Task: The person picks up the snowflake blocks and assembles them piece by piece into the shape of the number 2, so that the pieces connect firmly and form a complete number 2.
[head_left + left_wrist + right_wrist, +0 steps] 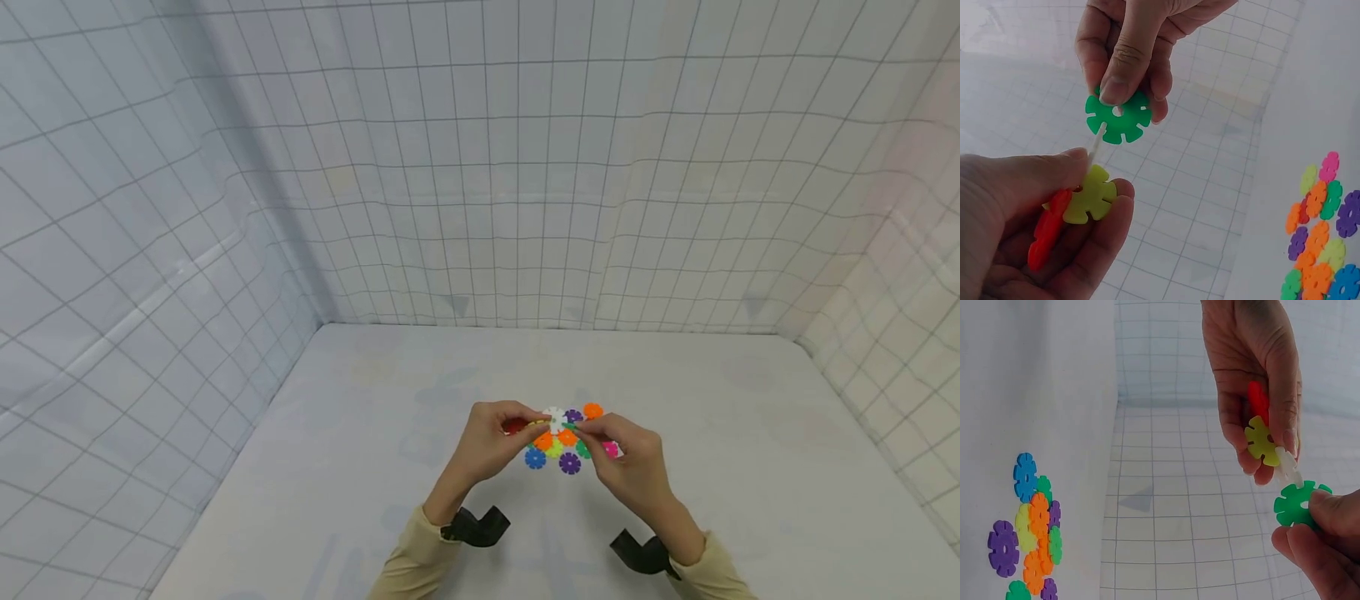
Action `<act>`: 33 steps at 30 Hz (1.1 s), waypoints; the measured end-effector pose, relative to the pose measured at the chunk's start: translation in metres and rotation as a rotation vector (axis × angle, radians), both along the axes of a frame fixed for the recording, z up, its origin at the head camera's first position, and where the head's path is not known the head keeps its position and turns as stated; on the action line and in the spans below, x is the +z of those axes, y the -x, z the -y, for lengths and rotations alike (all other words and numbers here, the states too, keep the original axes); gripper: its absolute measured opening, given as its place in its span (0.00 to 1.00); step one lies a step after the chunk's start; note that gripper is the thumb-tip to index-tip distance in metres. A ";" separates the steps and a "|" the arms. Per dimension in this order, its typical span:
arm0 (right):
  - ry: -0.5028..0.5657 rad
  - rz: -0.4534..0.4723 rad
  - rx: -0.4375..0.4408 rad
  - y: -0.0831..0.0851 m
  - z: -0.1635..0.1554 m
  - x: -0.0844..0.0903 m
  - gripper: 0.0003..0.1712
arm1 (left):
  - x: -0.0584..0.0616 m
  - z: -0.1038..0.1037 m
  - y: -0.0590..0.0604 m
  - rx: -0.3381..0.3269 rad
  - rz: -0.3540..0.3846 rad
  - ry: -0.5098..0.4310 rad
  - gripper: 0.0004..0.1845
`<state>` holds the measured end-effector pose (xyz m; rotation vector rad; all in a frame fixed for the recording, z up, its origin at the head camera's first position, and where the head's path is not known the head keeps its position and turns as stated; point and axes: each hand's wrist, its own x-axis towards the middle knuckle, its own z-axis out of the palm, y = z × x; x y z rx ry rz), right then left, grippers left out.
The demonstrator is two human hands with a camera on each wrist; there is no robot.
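Note:
My left hand [1029, 231] pinches a short chain of notched plastic snowflake discs between thumb and fingers. In it are a red disc [1045, 231], a yellow disc [1092, 197] and a white disc [1287, 466]. My right hand [1329, 544] pinches a green disc [1117, 117] by its edge, thumb on its face. The green disc's notched rim meets the edge of the white one, which appears nearly edge-on in the left wrist view. Both hands are raised above the table, fingertips close together.
Several loose discs lie clustered on the white table [360, 467] beneath the hands, among them a blue disc [535, 458], a purple disc [570, 463] and an orange disc [593, 411]. Grid-patterned sheeting [480, 167] hangs at the back and both sides.

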<state>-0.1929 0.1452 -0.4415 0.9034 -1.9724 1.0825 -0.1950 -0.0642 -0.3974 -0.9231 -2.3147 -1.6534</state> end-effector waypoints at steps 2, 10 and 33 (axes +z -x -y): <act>-0.014 -0.043 -0.008 0.001 0.002 -0.002 0.20 | -0.004 0.000 0.002 0.003 0.001 0.017 0.06; -0.030 -0.097 -0.021 0.003 0.004 -0.006 0.20 | -0.037 -0.002 0.018 0.056 -0.005 -0.020 0.05; -0.273 0.681 -0.199 0.036 -0.044 -0.038 0.04 | -0.040 0.006 0.027 0.119 0.166 -0.082 0.11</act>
